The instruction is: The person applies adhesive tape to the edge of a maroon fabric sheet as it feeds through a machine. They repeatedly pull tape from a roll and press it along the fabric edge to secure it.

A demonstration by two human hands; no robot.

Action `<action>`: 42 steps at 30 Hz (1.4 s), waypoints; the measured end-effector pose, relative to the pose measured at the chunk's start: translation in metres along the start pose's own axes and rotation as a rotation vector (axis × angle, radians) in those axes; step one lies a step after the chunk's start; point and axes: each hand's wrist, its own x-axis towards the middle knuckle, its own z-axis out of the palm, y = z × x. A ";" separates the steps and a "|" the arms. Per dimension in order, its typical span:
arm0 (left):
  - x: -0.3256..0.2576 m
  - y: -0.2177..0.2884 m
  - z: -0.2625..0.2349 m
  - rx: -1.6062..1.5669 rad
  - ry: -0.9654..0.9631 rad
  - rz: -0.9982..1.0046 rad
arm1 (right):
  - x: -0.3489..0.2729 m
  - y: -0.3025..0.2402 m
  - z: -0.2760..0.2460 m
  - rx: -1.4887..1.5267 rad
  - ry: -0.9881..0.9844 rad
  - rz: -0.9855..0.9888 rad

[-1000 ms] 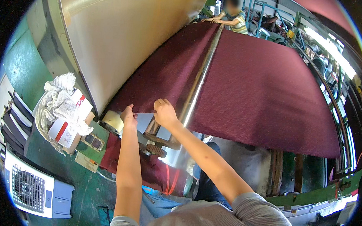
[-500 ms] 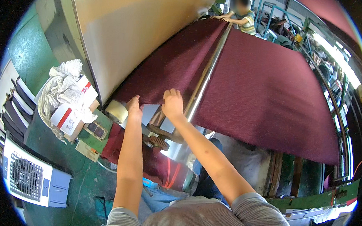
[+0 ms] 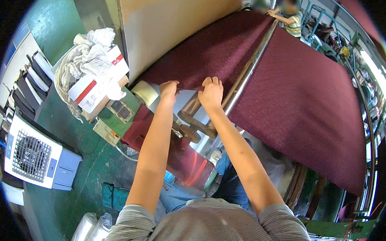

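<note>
We hold the dark red fabric at its near edge, w/ left hand and right hand both closed on it, prob. to keep it flat against the metal roller. Another person is at the far end.

A textile workshop: wide maroon fabric over a steel roller, geared machinery, green concrete floor.

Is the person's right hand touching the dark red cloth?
Touching. The head view shows the right hand with fingers curled over the edge of the dark red cloth, beside the metal roller.
</note>
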 end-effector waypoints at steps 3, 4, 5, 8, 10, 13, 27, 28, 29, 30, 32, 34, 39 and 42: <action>-0.002 0.005 0.004 -0.024 0.095 -0.042 | -0.002 0.005 0.001 0.074 -0.007 -0.244; -0.003 0.006 0.005 -0.037 0.123 -0.052 | -0.003 0.004 0.001 0.123 -0.031 -0.291; -0.004 0.008 0.005 -0.049 0.151 -0.062 | -0.003 0.002 0.001 0.172 -0.056 -0.337; 0.011 0.001 0.002 -0.056 0.245 0.011 | -0.004 -0.006 0.002 0.315 -0.140 -0.403; 0.019 -0.008 0.004 0.015 0.086 0.060 | -0.004 -0.006 0.010 0.336 -0.166 -0.471; 0.014 -0.011 0.010 0.138 -0.269 0.049 | -0.002 0.002 0.019 0.355 -0.174 -0.462; 0.016 -0.002 -0.002 -0.130 0.074 0.001 | -0.010 -0.009 0.001 0.098 -0.093 -0.276; 0.006 -0.001 0.004 -0.129 -0.119 -0.036 | -0.011 -0.007 0.004 0.129 -0.071 -0.290; -0.003 0.000 0.010 -0.128 -0.312 -0.073 | -0.011 -0.006 0.007 0.159 -0.048 -0.305; -0.010 0.002 0.009 -0.128 -0.496 -0.106 | -0.011 -0.009 0.010 0.197 -0.026 -0.324; -0.011 0.005 0.009 -0.008 -0.371 -0.076 | -0.009 -0.011 0.013 0.182 -0.056 -0.236; -0.009 0.007 0.007 0.019 -0.227 -0.055 | -0.010 -0.019 0.011 0.119 -0.032 -0.122; 0.003 0.007 -0.001 -0.140 0.038 -0.111 | -0.004 -0.018 -0.004 -0.088 0.049 0.100; 0.011 0.002 -0.004 -0.216 0.064 -0.107 | -0.009 -0.014 -0.002 0.026 0.057 -0.138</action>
